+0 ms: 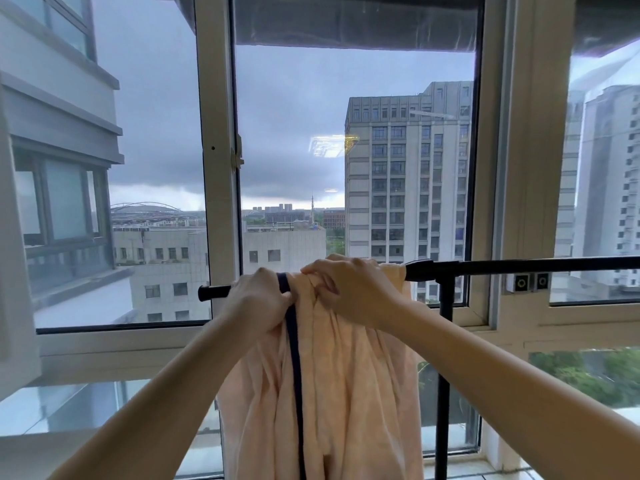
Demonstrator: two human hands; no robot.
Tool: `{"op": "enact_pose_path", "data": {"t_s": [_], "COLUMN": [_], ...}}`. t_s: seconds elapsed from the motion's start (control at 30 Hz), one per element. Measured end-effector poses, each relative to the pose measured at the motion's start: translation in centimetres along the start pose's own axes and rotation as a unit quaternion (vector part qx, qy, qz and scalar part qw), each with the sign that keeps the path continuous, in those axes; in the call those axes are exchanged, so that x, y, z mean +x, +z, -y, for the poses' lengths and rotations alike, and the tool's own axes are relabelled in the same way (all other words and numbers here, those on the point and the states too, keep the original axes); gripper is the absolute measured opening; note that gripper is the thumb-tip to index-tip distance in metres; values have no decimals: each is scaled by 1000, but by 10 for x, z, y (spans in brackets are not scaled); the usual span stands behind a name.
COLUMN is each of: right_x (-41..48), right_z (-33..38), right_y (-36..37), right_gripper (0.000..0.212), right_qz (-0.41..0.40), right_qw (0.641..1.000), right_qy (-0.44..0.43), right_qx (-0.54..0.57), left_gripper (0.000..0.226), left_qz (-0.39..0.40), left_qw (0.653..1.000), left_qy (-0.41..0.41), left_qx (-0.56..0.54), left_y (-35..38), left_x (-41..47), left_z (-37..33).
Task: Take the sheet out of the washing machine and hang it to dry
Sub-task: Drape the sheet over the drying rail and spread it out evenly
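Note:
A pale peach sheet [349, 382] with a dark navy edge stripe hangs bunched over a black drying rail [519, 264] in front of the window. My left hand [258, 301] grips the sheet at its navy stripe, right at the rail's left end. My right hand [349, 289] pinches the gathered folds on top of the rail, just beside the left hand. The cloth falls in long folds down past the bottom of the view. The washing machine is not in view.
The rail's black upright post [445, 375] stands right of the sheet. Large window panes with pale frames [218, 168] lie directly behind the rail. A small latch box [526, 281] sits on the frame at the right. Tall buildings show outside.

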State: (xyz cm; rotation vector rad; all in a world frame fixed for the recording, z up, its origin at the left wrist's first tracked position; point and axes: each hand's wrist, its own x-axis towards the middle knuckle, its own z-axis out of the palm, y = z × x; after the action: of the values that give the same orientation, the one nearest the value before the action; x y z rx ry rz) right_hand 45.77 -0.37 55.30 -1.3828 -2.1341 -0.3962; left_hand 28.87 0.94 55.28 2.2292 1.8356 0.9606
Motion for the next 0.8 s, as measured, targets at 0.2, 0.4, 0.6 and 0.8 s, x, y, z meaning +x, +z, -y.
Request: {"op": "enact_pose_path", "data": {"t_s": [0.2, 0.4, 0.6, 0.8], "right_x": [0, 0, 0, 4], "right_z": [-4, -4, -4, 0], "right_y": [0, 3, 2, 1], "right_gripper": [34, 32, 32, 30], "right_qz": [-1, -7, -7, -6], "right_qw": [1000, 1000, 1000, 1000], "right_qy": [9, -1, -8, -4], "right_qx": [-1, -11, -10, 2], "left_gripper": [27, 33, 22, 23], "left_qz": [-78, -172, -168, 11], "left_qw": [996, 979, 937, 887], "left_qy": [37, 110, 40, -127], "left_qx": [-22, 12, -303, -443], "left_y": [10, 5, -2, -23], "left_x": [-5, -8, 3, 12], "left_z": [4, 5, 15, 13]}}
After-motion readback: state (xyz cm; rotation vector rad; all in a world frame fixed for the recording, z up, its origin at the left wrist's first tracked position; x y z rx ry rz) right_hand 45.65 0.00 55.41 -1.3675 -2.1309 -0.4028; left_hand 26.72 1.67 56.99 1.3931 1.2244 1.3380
